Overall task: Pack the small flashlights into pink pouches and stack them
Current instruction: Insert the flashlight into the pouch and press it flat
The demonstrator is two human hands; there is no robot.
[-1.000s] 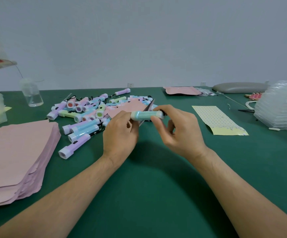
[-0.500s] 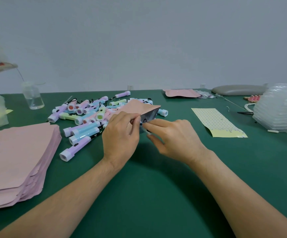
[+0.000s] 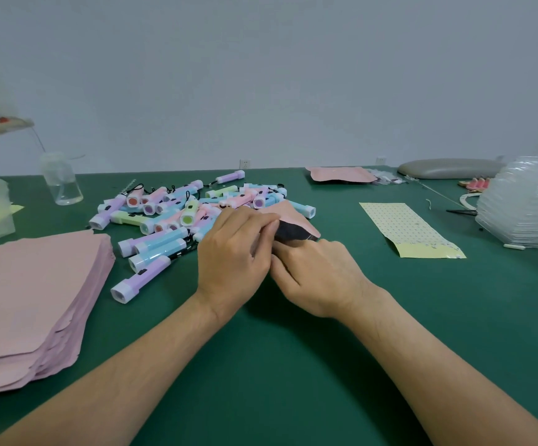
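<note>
A pink pouch [image 3: 296,217] lies tilted at the table's middle, its dark mouth open toward me. My left hand [image 3: 235,255] grips the pouch's near edge with curled fingers. My right hand [image 3: 315,278] presses against the mouth from the right, fingers pinching the pouch's lower lip. No flashlight shows in either hand; the pouch's inside is dark. A heap of small pastel flashlights [image 3: 184,214] lies just behind and left of my hands. A thick stack of flat pink pouches [image 3: 32,297] sits at the left.
On the green table [image 3: 293,381] stand a clear bottle [image 3: 61,181] far left, a yellow dotted sticker sheet [image 3: 409,230] at the right, stacked clear plastic trays [image 3: 525,201] far right, one pink pouch [image 3: 341,174] and a grey pad [image 3: 447,168] at the back.
A second ago my right hand held a mint flashlight at the pouch's mouth. The flashlight is now out of sight, and both hands have closed on the pouch's opening.
</note>
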